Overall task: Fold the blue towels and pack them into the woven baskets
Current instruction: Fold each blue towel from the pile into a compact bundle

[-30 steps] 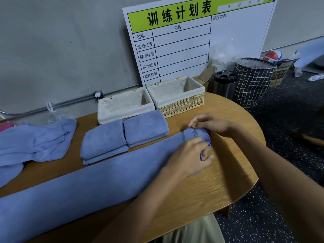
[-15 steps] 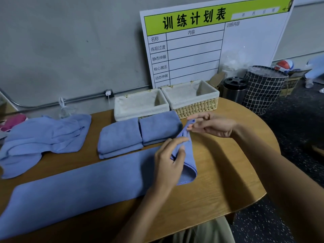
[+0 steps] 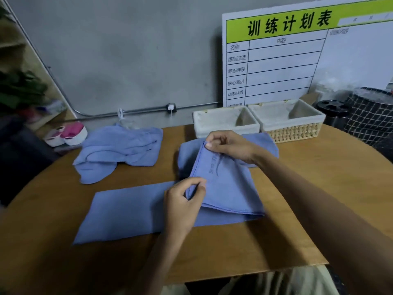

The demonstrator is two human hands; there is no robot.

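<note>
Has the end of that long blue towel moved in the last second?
Yes. Both hands, the left hand and right hand, have carried the towel end leftward, away from the table's right edge, folding it over.

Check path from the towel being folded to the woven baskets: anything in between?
Yes. The folded towels lie between the towel in the hands and the woven baskets, right against the baskets' front. The basket openings look empty, so lifting over clears them.
</note>
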